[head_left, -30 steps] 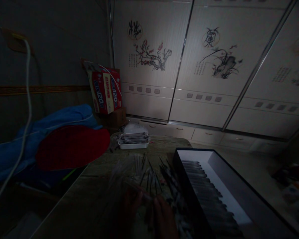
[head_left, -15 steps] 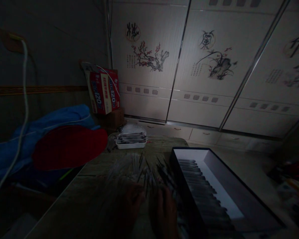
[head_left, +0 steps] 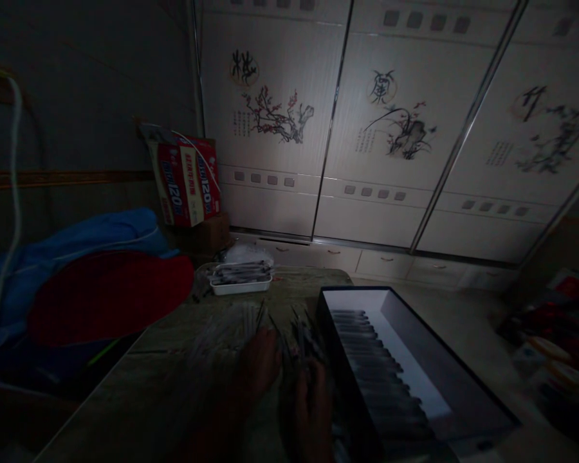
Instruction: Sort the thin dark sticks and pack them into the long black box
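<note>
In dim light, my left hand (head_left: 262,361) reaches over the wooden table with fingers curled down at a few thin, dark-tipped sticks (head_left: 259,314). Whatever it grips is hidden under the fingers. Lower right, my right hand (head_left: 314,395) is closed, its fingertips around a thin pen-like stick (head_left: 301,337) that points away from me. More dark slender sticks (head_left: 313,341) lie loose beside it, against the box. Clear, thin tubes (head_left: 212,337) are spread left of my left hand, only faintly visible. A dark-rimmed box (head_left: 439,347) at the right holds a row of pen-like sticks (head_left: 367,354).
A white tray (head_left: 241,288) full of thin sticks stands at the table's far end, with a clear plastic bag (head_left: 248,253) behind. Blue cloth (head_left: 110,231) and a red oval piece (head_left: 110,296) lie left of the table (head_left: 159,379). A red carton (head_left: 188,183) stands before the wardrobe doors (head_left: 270,206).
My left hand has moved forward to the thin sticks. My right hand stays low near the box, and a stick now shows at its fingertips. The view has shifted slightly right.
</note>
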A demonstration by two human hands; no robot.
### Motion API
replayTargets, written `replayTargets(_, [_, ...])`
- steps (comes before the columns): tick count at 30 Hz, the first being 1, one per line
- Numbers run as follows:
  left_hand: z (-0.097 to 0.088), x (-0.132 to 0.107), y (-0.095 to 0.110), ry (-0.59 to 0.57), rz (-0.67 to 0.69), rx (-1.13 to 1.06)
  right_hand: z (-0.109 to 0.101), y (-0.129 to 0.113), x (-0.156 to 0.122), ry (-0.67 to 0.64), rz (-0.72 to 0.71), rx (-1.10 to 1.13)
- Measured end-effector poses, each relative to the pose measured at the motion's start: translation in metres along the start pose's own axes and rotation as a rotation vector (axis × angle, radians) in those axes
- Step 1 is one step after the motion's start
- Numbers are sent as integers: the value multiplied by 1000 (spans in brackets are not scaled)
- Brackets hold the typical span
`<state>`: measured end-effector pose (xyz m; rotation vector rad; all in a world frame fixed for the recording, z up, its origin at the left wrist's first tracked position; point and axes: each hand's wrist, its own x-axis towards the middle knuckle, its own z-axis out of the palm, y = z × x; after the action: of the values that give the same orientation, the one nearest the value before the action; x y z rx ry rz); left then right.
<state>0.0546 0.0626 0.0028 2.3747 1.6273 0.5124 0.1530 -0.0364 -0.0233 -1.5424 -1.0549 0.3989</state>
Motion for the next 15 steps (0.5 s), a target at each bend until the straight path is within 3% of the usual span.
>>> replayTargets(6, [2,-2,3,-15,9,22,2,4,-5,93,-94,-48])
replayTargets(15, [4,-6,7,39,30,-86,-3,11,-1,67,-129,-99])
